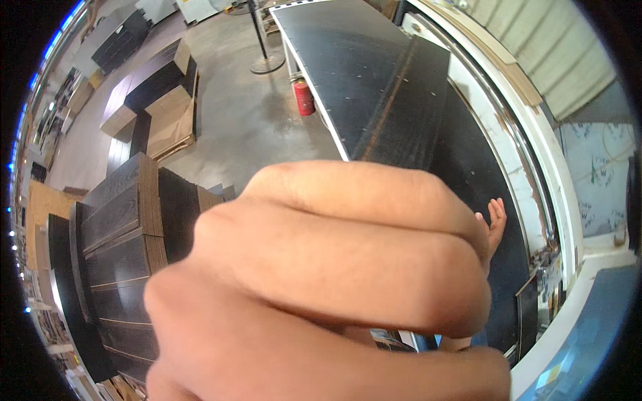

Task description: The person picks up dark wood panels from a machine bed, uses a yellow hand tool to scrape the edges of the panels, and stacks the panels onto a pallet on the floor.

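The left hand (334, 267) filled the centre and bottom of the frame, its fingers curled; whether they gripped anything, I could not tell. At right, the partly hidden right hand (494, 224) showed loose, raised fingers against the black bench (341, 50), which stretched to the top. Dark boards (120, 220) were stacked at lower left; beyond, a red fire extinguisher (304, 99) stood beside the bench at upper centre.
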`<move>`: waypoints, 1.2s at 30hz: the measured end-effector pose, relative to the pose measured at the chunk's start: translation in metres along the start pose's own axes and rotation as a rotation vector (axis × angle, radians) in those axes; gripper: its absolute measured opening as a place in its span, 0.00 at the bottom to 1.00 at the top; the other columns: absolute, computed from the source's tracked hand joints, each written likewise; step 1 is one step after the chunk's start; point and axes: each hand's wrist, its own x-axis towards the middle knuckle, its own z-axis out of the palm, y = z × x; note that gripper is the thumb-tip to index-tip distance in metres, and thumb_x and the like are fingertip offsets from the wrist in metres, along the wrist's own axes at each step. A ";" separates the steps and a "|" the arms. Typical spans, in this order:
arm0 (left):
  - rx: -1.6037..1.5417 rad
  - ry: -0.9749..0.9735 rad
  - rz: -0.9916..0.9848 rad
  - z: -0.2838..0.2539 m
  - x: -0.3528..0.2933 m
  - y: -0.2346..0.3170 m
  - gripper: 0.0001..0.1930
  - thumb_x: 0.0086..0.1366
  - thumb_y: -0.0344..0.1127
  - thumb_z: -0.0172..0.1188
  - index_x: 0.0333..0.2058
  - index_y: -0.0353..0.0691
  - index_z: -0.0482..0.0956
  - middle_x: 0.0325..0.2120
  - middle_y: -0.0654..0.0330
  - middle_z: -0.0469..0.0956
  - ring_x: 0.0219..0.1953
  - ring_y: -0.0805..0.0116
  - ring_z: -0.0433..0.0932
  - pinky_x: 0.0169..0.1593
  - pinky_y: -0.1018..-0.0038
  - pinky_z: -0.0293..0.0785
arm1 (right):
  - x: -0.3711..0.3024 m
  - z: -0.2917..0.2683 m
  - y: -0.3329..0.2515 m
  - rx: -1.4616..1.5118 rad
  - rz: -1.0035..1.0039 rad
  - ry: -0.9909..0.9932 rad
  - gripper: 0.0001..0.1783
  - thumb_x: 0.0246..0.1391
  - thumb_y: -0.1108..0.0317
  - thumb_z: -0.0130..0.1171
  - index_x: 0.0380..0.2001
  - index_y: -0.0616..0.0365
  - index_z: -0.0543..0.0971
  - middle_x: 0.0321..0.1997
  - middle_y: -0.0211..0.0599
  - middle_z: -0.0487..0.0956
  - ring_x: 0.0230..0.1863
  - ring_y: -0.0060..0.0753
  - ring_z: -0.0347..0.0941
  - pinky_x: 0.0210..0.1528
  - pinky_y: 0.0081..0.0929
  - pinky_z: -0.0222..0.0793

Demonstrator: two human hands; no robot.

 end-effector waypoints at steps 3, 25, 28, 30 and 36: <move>0.046 0.030 -0.040 -0.036 -0.017 -0.006 0.13 0.65 0.44 0.63 0.37 0.39 0.77 0.30 0.58 0.80 0.32 0.66 0.81 0.38 0.68 0.80 | 0.015 0.029 -0.018 0.046 -0.040 -0.014 0.28 0.66 0.56 0.54 0.63 0.59 0.66 0.71 0.50 0.59 0.69 0.50 0.61 0.64 0.44 0.68; -0.054 0.843 -0.743 -0.152 -0.142 -0.258 0.10 0.70 0.34 0.59 0.42 0.32 0.79 0.23 0.62 0.76 0.24 0.75 0.77 0.27 0.78 0.75 | 0.120 0.149 -0.018 -0.368 0.115 -0.105 0.24 0.66 0.60 0.54 0.63 0.52 0.69 0.67 0.39 0.69 0.66 0.44 0.66 0.63 0.43 0.66; 0.002 0.872 -0.771 -0.169 -0.147 -0.302 0.11 0.71 0.37 0.59 0.38 0.33 0.80 0.21 0.62 0.76 0.21 0.74 0.76 0.26 0.76 0.75 | 0.147 0.161 -0.011 -0.478 0.169 -0.165 0.25 0.66 0.57 0.54 0.64 0.50 0.69 0.67 0.38 0.68 0.66 0.45 0.66 0.63 0.44 0.65; 0.024 0.850 -0.794 -0.178 -0.143 -0.330 0.11 0.70 0.38 0.59 0.38 0.34 0.80 0.21 0.62 0.76 0.21 0.74 0.76 0.25 0.77 0.75 | 0.165 0.171 -0.012 -0.529 0.207 -0.188 0.26 0.66 0.57 0.55 0.64 0.49 0.68 0.67 0.38 0.68 0.66 0.46 0.66 0.63 0.45 0.65; -0.026 0.761 -0.789 -0.195 -0.122 -0.402 0.10 0.70 0.36 0.59 0.37 0.33 0.79 0.20 0.61 0.76 0.20 0.73 0.76 0.25 0.76 0.75 | 0.203 0.207 -0.028 -0.626 0.221 -0.214 0.26 0.63 0.60 0.56 0.63 0.50 0.69 0.67 0.41 0.67 0.67 0.48 0.65 0.68 0.47 0.61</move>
